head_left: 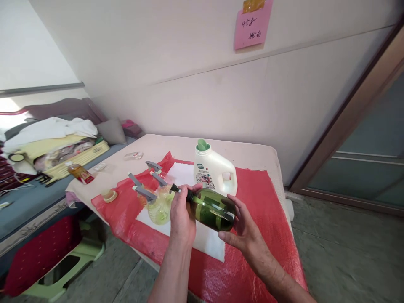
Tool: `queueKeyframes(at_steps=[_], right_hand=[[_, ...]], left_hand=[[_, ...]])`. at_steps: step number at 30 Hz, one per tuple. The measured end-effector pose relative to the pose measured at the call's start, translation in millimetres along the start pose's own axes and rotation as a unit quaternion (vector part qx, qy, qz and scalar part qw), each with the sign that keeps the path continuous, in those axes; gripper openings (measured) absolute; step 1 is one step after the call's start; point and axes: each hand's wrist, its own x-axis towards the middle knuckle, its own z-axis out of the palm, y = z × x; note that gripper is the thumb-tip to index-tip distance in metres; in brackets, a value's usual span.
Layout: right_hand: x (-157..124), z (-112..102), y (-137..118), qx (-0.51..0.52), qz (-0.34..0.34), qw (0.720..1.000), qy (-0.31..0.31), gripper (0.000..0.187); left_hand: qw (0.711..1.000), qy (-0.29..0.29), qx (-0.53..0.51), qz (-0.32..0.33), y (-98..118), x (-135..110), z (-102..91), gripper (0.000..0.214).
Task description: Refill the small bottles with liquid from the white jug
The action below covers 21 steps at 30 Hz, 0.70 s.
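Sideways, green bottle (211, 209) between left grip (182, 214) and right grip (244, 229).

The print on the white jug's (214, 170) label is too small to read. Just in front of the jug, the left hand (182, 216) covers part of the green bottle's (212, 209) neck, and the right hand (246, 229) hides its base. Left of the jug, the spray bottles (158, 202) overlap, so their count is unclear. High above the jug, the pink note (251, 25) is cut off by the top edge.

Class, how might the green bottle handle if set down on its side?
The green bottle has a round body, so it would likely roll. Its glossy surface may be slippery; the left hand and right hand both hold it. It looks stiff.
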Motion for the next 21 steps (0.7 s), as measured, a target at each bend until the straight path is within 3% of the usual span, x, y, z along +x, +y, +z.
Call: queueKeyframes(at_steps=[6,11,14,18,21], right_hand=[[-3,0,-5,0.061,0.032,0.997,-0.022,0.072],[-5,-5,-4,0.068,0.074,0.994,-0.033,0.053],[-4,-2,-4,0.131,0.150,0.978,-0.058,0.064],[-4,3,-8,0.177,0.229,0.955,-0.072,0.079],[-6,1,-8,0.108,0.210,0.970,-0.058,0.077]], left_hand=[[0.999,-0.035,0.010,0.028,4,-2,-1.2,0.021],[0.997,-0.061,0.029,0.021,8,-3,-3.9,0.016],[0.995,-0.072,0.066,0.017,5,-7,-2.5,0.017],[0.992,-0.015,0.116,0.045,-3,-12,2.3,0.022],[0.991,0.043,0.108,0.066,-3,-11,4.5,0.022]])
